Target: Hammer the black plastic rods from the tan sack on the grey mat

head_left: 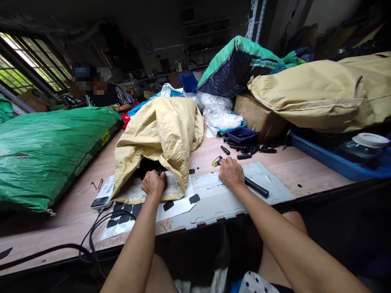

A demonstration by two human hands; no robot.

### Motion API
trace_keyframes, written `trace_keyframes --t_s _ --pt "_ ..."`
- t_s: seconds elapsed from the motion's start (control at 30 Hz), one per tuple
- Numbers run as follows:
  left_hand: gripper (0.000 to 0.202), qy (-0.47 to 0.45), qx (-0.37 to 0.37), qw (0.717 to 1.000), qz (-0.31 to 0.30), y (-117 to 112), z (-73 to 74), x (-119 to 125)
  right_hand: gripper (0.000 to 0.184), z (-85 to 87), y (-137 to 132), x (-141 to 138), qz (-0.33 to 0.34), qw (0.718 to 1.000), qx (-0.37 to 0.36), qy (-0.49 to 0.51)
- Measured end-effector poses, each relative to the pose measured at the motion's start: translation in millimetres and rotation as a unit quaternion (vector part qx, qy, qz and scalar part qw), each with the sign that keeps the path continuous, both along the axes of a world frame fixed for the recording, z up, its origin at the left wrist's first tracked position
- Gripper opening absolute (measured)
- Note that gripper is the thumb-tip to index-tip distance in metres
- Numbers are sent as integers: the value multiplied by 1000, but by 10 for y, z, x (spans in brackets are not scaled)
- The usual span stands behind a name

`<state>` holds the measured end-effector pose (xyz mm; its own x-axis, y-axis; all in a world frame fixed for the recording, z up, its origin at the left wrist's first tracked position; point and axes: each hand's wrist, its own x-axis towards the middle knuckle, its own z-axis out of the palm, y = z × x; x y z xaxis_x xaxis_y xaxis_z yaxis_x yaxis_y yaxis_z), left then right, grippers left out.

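My left hand (153,182) is closed at the mouth of a tan sack (165,134). A bit of something dark shows by its thumb, too small to name. Dark contents fill the sack's opening. My right hand (231,171) is wrapped round a hammer (257,188). The hammer's head with a yellowish face points away to the left, and its black handle sticks out toward me. Under this hand lies a grey sheet (269,179) on the table. Just beyond it are several black handle-like pieces (244,156), lying loose.
A green sack (55,150) covers the table's left side. Near it lie a white device (105,195) with black cables and a sheet of black stickers (122,217). At right are a purple tray (242,135), a cardboard box (259,116) and a blue basket (324,158). A person sits across the table.
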<state>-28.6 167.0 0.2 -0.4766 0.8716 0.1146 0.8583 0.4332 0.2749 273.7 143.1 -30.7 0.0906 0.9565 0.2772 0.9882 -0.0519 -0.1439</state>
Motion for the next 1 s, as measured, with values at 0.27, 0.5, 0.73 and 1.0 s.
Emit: trace_keyframes --t_s 0.27,0.5,0.73,1.0 --pt "33 -78 192 977 -57 -586 167 25 30 9 5 -4 -1 1000 -6 4" --pt "12 -144 132 875 -443 -1047 9 838 29 -17 -1 1 -2 1000 10 -7" --pt "17 -167 81 883 -430 -868 -280 1112 28 -43 3 7 -1 1000 19 -7" --pt "16 -227 62 885 -401 -788 -318 1087 34 61 44 110 11 999 -21 48"
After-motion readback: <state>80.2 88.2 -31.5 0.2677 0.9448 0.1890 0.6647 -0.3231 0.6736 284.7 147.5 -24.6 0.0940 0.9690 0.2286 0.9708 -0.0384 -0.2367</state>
